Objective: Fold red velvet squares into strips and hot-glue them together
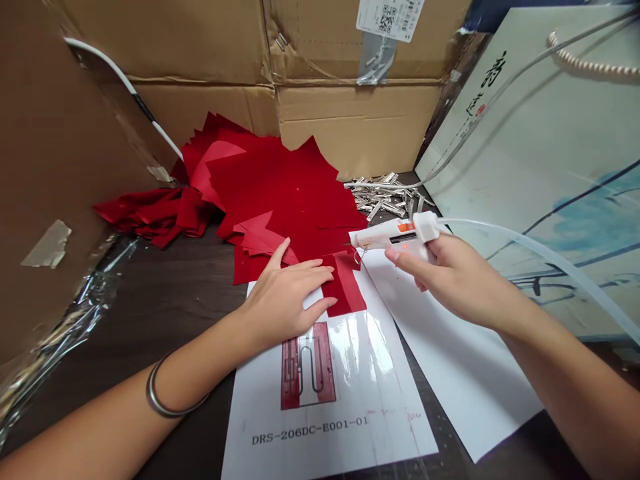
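Taking the red cloth piece (349,297) as the clock's centre, it lies at the far end of a printed sheet (390,400). The left hand (293,297) rests at 9 o'clock, fingers spread, tips upon its edge and gripping nothing. The right hand (455,273), at 3 o'clock, is wrapped round a glue gun (385,235); the nozzle points at the piece's far edge, contact not determinable.

Progress, as judged: this piece appears folded and laid out. No clip shows on it, and whether glue is applied cannot be told. The cloth pile (280,177) at 11 o'clock and the metal clips (387,197) at 1 o'clock both lie loose, so most material seems unworked.

Materials: the cloth is matt and deep red, with paler patches and pointed corners. The clips are narrow, shiny strips. The printed sheet is glossy and creased; a blank sheet (465,373) at 4 o'clock is smooth white.
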Available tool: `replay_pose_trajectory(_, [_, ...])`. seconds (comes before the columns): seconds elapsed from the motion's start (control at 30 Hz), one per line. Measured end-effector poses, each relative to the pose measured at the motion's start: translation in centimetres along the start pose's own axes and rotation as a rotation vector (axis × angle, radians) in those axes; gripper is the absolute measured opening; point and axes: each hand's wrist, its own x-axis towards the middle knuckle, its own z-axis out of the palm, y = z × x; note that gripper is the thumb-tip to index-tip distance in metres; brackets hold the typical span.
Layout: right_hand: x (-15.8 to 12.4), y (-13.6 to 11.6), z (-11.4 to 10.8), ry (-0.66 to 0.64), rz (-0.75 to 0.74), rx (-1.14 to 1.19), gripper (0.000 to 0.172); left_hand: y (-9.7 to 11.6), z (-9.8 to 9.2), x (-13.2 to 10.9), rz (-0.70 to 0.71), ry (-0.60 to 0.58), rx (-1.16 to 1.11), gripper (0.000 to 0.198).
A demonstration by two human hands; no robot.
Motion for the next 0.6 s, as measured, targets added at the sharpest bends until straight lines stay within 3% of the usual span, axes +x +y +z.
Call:
replay_pose_trajectory(0.23, [-0.5,0.2,1.2,0.095,0.145,-0.086,0.037,-0.2,-0.1,0.0,0.027,0.0,0.0,0.03])
replay_pose_trajectory(0.4, [-0.4,0.4,1.3,0.014,0.032,-0.032,0.031,0.1,0.1,0.0,0.016,0.005,0.014,0.033])
replay_pose_trajectory(0.6, [-0.3,0.4,1.5,-0.011,0.034,-0.064,0.035,0.3,0.2,-0.1,0.037,-0.014,0.051,0.035])
